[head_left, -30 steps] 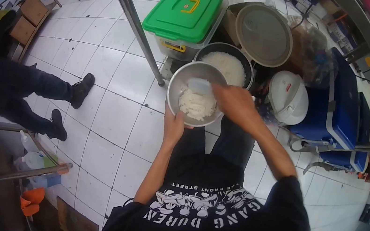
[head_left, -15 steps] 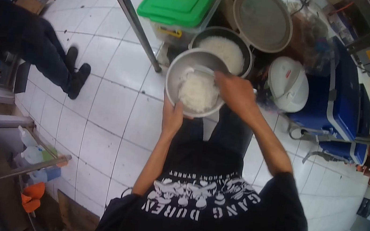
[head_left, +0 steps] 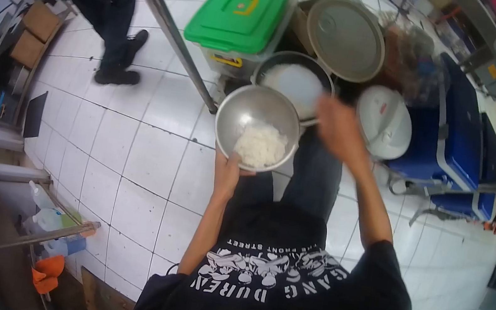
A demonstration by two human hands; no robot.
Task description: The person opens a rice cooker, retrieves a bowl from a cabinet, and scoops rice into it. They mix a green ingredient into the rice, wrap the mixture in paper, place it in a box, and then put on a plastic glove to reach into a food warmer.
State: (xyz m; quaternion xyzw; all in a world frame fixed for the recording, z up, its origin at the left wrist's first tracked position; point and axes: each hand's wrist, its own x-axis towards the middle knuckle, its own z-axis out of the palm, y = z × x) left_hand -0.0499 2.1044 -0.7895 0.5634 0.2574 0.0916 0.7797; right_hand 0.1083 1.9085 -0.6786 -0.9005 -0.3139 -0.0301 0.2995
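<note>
My left hand [head_left: 228, 173] grips the underside of a metal bowl [head_left: 228, 114] that holds a heap of cooked white rice [head_left: 260, 146]. Just beyond the bowl stands a dark pot [head_left: 329, 83] filled with rice. My right hand [head_left: 337, 126], blurred, is at the pot's right rim beside the bowl and closed on a white rice scoop [head_left: 300, 87], whose blade is a blur over the pot.
A clear box with a green lid [head_left: 240, 5] and a large round lid [head_left: 345, 39] sit behind the pot. A white rice cooker [head_left: 385, 122] and blue coolers [head_left: 453, 139] are at the right. A slanted metal pole [head_left: 171, 24] crosses the tiled floor. Another person's legs [head_left: 115, 16] stand at upper left.
My right hand has lifted the scoop out of the bowl and swung it right, toward the pot. The bowl stays in my left hand. The other person has walked toward the upper left.
</note>
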